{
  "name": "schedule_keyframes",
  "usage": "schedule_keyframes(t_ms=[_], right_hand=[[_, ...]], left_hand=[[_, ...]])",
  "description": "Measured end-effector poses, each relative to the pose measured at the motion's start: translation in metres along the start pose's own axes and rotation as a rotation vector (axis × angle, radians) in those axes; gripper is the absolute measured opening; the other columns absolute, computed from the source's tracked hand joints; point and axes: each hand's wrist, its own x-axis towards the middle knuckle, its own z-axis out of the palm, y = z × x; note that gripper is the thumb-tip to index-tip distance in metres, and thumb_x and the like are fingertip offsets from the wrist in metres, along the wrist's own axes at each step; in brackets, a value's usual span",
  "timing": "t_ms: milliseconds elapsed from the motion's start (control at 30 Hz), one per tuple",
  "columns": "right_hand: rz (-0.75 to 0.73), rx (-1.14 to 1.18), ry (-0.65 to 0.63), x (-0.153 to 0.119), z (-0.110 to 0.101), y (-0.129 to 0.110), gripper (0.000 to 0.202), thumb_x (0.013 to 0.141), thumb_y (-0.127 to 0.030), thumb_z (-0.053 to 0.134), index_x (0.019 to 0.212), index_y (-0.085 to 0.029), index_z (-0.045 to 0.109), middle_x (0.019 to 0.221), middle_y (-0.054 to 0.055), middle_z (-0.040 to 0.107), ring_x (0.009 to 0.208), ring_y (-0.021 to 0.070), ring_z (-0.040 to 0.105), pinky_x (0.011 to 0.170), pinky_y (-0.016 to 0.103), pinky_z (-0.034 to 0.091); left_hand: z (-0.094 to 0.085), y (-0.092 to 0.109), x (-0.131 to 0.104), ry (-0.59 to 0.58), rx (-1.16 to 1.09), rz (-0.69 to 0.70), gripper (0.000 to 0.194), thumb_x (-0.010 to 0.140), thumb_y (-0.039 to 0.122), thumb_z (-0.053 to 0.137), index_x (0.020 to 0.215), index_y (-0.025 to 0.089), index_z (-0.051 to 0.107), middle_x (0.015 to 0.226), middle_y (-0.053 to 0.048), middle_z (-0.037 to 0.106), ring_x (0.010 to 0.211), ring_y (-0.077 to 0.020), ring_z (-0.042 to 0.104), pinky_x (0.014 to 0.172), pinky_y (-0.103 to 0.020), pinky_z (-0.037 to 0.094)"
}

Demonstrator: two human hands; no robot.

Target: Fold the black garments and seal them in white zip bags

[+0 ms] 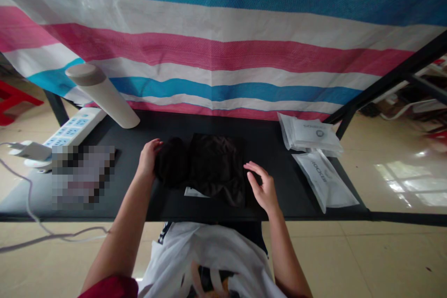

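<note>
A dark brown, thin, crumpled fabric garment (209,167) lies in the middle of the black tabletop (272,139), its right part spread flat and roughly square, its left part bunched into a rounded lump. A white paper slip (193,192) peeks from under its near edge. The left hand (149,157) rests on the bunched end, fingers curled loosely against the cloth. The right hand (262,187) sits at the right edge, fingers released and spread. Sealed white plastic packets (314,137) lie well apart to the right.

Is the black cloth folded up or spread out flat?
Mostly spread flat: the black cloth lies as a wide square on the table, but its left end bunches up by the left hand. The right hand is at its right edge.
</note>
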Motion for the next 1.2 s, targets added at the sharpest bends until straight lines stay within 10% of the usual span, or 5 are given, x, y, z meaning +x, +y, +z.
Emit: schedule_keyframes(t_ms=[167, 467, 700, 1000, 1200], right_hand=[[0.159, 0.186, -0.226, -0.007, 0.011, -0.018, 0.043, 0.097, -0.046, 0.038, 0.125, -0.021, 0.060, 0.054, -0.003, 0.061, 0.047, 0.0151, 0.057, 0.052, 0.026, 0.049], [-0.052, -0.383, -0.171, 0.004, 0.030, -0.004, 0.049, 0.087, -0.046, 0.058, 0.129, -0.021, 0.057, 0.128, 0.013, 0.063, 0.118, 0.0287, 0.058, 0.106, 0.050, 0.040], [-0.115, -0.565, -0.189, 0.011, 0.027, 0.020, 0.076, 0.080, -0.055, 0.063, 0.145, -0.023, 0.039, 0.149, 0.014, 0.043, 0.137, 0.0309, 0.040, 0.113, 0.063, 0.019], [-0.090, -0.451, -0.149, 0.018, 0.028, 0.026, 0.065, 0.085, -0.055, 0.058, 0.139, -0.023, 0.047, 0.147, 0.013, 0.046, 0.138, 0.0302, 0.039, 0.116, 0.062, 0.013], [-0.050, 0.144, -0.041, -0.009, 0.003, -0.041, 0.051, 0.086, -0.060, 0.053, 0.120, -0.022, 0.060, 0.119, 0.012, 0.066, 0.111, 0.0235, 0.063, 0.098, 0.042, 0.049]], left_hand=[[-0.017, 0.008, -0.018, 0.221, 0.061, 0.294, 0.023, 0.078, 0.031, 0.057, 0.098, 0.020, 0.058, 0.099, -0.003, 0.064, 0.090, -0.0158, 0.060, 0.075, -0.025, 0.048], [-0.004, -0.009, -0.076, -0.474, 0.874, 0.609, 0.050, 0.079, 0.053, 0.063, 0.119, 0.023, 0.060, 0.120, -0.010, 0.064, 0.113, -0.0314, 0.058, 0.096, -0.045, 0.047], [0.008, -0.032, -0.074, -0.522, 1.115, 0.731, 0.108, 0.058, 0.074, 0.071, 0.148, 0.025, 0.036, 0.157, -0.014, 0.029, 0.143, -0.0461, 0.020, 0.111, -0.064, 0.023], [0.010, -0.038, -0.066, -0.453, 1.080, 0.774, 0.074, 0.084, 0.063, 0.052, 0.147, 0.028, 0.038, 0.155, -0.009, 0.035, 0.144, -0.0383, 0.024, 0.114, -0.058, 0.022], [0.011, -0.042, -0.065, -0.429, 1.070, 0.777, 0.063, 0.090, 0.056, 0.048, 0.145, 0.025, 0.041, 0.153, -0.009, 0.038, 0.144, -0.0354, 0.027, 0.115, -0.055, 0.024]])
